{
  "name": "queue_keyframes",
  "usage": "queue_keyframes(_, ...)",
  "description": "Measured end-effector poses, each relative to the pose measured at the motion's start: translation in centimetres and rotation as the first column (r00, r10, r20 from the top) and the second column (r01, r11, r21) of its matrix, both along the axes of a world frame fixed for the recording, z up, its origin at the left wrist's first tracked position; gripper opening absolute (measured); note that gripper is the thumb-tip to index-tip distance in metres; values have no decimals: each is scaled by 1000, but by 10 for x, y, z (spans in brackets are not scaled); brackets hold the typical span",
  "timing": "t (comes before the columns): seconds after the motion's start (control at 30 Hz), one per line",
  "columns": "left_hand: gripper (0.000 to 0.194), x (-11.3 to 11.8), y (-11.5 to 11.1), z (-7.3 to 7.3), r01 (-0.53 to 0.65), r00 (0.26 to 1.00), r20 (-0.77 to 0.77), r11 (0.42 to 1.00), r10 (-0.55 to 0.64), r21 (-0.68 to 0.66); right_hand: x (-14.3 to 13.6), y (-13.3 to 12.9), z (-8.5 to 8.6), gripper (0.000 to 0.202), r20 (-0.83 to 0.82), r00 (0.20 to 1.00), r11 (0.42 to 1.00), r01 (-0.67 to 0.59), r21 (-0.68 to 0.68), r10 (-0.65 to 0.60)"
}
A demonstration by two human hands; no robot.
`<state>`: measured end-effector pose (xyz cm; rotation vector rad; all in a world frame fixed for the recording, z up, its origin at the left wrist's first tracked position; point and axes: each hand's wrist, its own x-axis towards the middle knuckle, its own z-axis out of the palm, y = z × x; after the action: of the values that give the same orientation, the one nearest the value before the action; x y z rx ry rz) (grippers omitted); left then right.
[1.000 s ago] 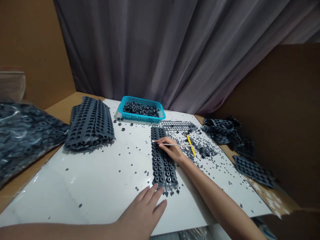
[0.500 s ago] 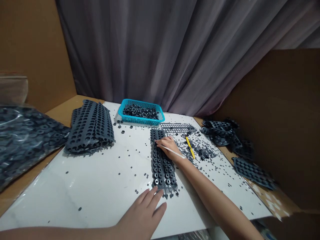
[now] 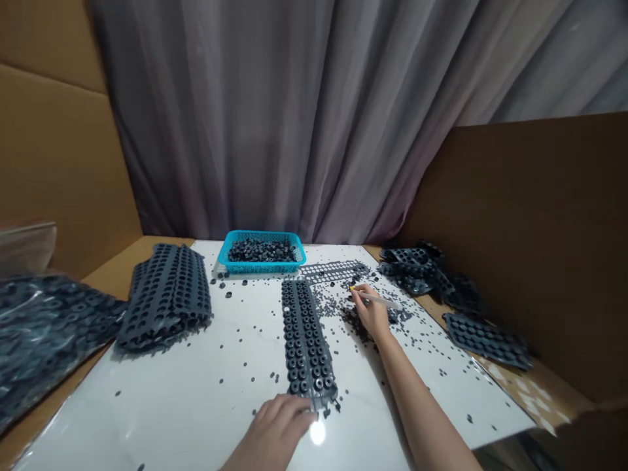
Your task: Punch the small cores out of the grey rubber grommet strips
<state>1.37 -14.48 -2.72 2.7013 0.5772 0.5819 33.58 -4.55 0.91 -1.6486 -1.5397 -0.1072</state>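
Observation:
A dark rubber sheet with rows of ring-shaped pieces [image 3: 307, 340] lies lengthwise on the white table. My left hand [image 3: 279, 425] rests at its near end, fingers spread over the edge, holding nothing. To the right of the sheet, my right hand [image 3: 371, 311] grips a thin white stick [image 3: 385, 301] above the scattered small dark discs. A bit of yellow [image 3: 352, 288] shows at its fingertips; most of that yellow piece is hidden.
Behind the sheet stands a blue basket [image 3: 261, 267] of small dark parts, beside a flat perforated strip [image 3: 338, 271]. Perforated sheets [image 3: 169, 294] are stacked left, near a plastic bag of rings [image 3: 49, 333]. More dark sheets [image 3: 485, 337] lie right, by a cardboard wall [image 3: 530, 248].
My right hand has moved off the sheet to the right, with the white stick, to where the yellow tool lay. The head view has tilted up. My left hand remains by the near end.

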Motion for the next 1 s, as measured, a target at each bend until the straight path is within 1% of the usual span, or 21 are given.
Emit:
queue_keyframes(0.07,48,4,6,11,-40,999,8,996,41,-76,5,-2,2,27,-96,994,998,55,19,-53)
queue_keyframes(0.13,45,10,12,22,-105,994,12,991,107,-82,7,-2,4,28,-176,982,997,76,24,-70)
queue_keyframes(0.2,37,20,19,32,-147,989,-22,987,146,-70,7,-1,6,32,-241,969,998,54,24,-47)
queue_keyframes(0.27,29,33,26,41,-160,985,-71,985,155,-66,6,-2,10,36,-294,956,1000,5,25,3)
queue_keyframes(0.3,27,40,29,46,-157,986,-76,985,151,-72,6,-4,13,37,-315,948,999,-31,25,38)
queue_keyframes(0.37,24,56,36,59,-142,990,-20,986,140,-93,3,-12,24,36,-345,931,992,-122,22,122)
queue_keyframes(0.43,21,75,42,75,-122,988,80,987,131,-108,-2,-26,38,36,-368,894,962,-272,6,255)
queue_keyframes(0.47,20,84,44,84,-118,984,123,987,131,-106,-5,-36,47,37,-375,863,930,-368,-10,338)
queue_keyframes(0.5,20,94,47,92,-115,978,163,988,131,-104,-8,-47,56,41,-382,798,853,-520,-44,466)
queue_keyframes(0.53,19,103,49,100,-116,972,195,988,134,-102,-10,-58,64,45,-362,754,787,-611,-82,548)
queue_keyframes(0.57,18,111,51,106,-122,963,228,987,143,-105,-11,-68,73,41,-308,768,778,-616,-119,561)
queue_keyframes(0.6,17,117,54,110,-133,953,260,985,159,-114,-12,-76,80,30,-246,799,791,-591,-157,549)
queue_keyframes(0.63,17,121,57,112,-148,941,287,981,179,-127,-11,-82,87,21,-183,835,817,-548,-181,519)
queue_keyframes(0.67,19,123,61,111,-163,930,307,976,201,-144,-9,-86,93,18,-122,869,849,-495,-184,480)
queue_keyframes(0.7,27,122,65,107,-179,921,318,970,224,-163,-6,-88,99,19,-73,892,876,-452,-172,446)
queue_keyframes(0.77,59,116,77,93,-204,916,305,958,260,-204,1,-86,109,19,-8,916,909,-398,-120,400)
queue_keyframes(0.8,71,112,84,84,-215,918,284,950,276,-227,5,-82,114,17,10,920,916,-389,-98,391)
queue_keyframes(0.83,70,107,91,75,-224,922,259,941,289,-253,9,-78,119,16,23,922,920,-383,-86,387)
queue_keyframes(0.93,36,95,111,54,-225,930,204,912,305,-342,20,-62,135,18,52,926,926,-370,-73,374)
queue_keyframes(0.97,31,93,115,50,-204,938,192,906,290,-371,23,-57,141,19,60,933,934,-353,-50,356)
queue_keyframes(1.0,30,93,118,47,-181,946,181,900,270,-396,26,-51,147,22,60,943,945,-327,-9,327)
